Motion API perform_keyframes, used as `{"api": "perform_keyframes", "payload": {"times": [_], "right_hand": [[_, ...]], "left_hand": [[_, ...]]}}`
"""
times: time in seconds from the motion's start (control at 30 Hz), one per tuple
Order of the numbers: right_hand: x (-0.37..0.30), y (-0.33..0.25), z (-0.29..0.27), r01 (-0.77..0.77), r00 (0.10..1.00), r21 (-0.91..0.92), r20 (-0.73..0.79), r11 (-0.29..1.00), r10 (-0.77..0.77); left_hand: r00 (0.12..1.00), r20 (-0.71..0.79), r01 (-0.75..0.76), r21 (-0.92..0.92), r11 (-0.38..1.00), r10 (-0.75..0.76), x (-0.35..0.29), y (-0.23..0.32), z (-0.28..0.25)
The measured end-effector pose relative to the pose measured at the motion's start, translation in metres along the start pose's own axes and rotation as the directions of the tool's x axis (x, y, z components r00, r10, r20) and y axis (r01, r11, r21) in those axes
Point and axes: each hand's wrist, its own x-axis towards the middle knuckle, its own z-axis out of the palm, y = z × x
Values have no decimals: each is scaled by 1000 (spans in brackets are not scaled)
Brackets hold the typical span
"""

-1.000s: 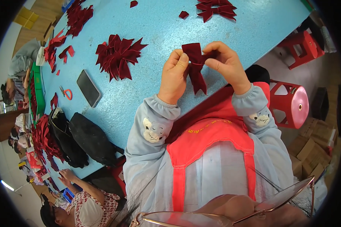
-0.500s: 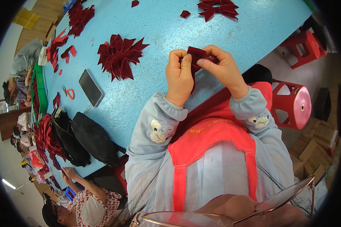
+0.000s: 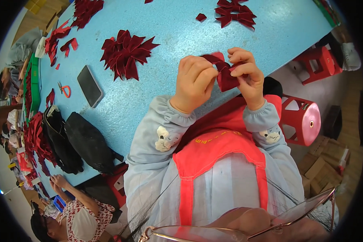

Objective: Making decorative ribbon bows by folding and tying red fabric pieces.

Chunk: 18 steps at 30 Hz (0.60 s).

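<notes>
Between my hands, above the table's near edge, is a dark red velvet ribbon bow (image 3: pixel 226 80) with a folded loop. My left hand (image 3: pixel 194 82) pinches its left side, thumb and fingers pressed together. On the other side my right hand (image 3: pixel 248 76) grips the loop between thumb and fingers. Part of the ribbon is hidden behind my fingers. A pile of dark red velvet bows (image 3: pixel 128 54) lies beyond my left hand. Farther off to the right are more stacked bows (image 3: pixel 235 15), with a small red scrap (image 3: pixel 201 17) beside them.
On the blue table (image 3: pixel 177 36) lie a phone (image 3: pixel 90 86), orange-handled snips (image 3: pixel 65 90) and a black pouch (image 3: pixel 90 141). A green tray (image 3: pixel 34 82) stands at the far left. Red stools (image 3: pixel 300 120) are at my right. Another person (image 3: pixel 82 213) sits at the lower left.
My hands have turned the ribbon, so its loop now faces down toward me. The left hand's back has rolled into view, and the right hand has shifted slightly right. The whole view has shifted a little.
</notes>
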Motion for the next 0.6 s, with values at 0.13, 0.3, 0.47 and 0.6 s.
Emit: {"api": "perform_keyframes", "payload": {"times": [0.13, 0.3, 0.47, 0.6], "right_hand": [[-2, -8, -2, 40, 999, -101, 35, 994, -36], [-10, -4, -6, -20, 999, -27, 33, 999, 21], [-13, -1, -7, -124, 992, 200, 19, 972, 123], [-16, 6, -6, -119, 993, 190, 22, 975, 117]], "left_hand": [[974, -7, -221, 162, 962, 225, 3, -2, -3], [980, -1, -199, 109, 974, 200, 5, 6, -4], [996, 76, 53, -179, 982, -40, -6, 7, -7], [989, 128, -47, -157, 987, 67, -2, 3, -4]]}}
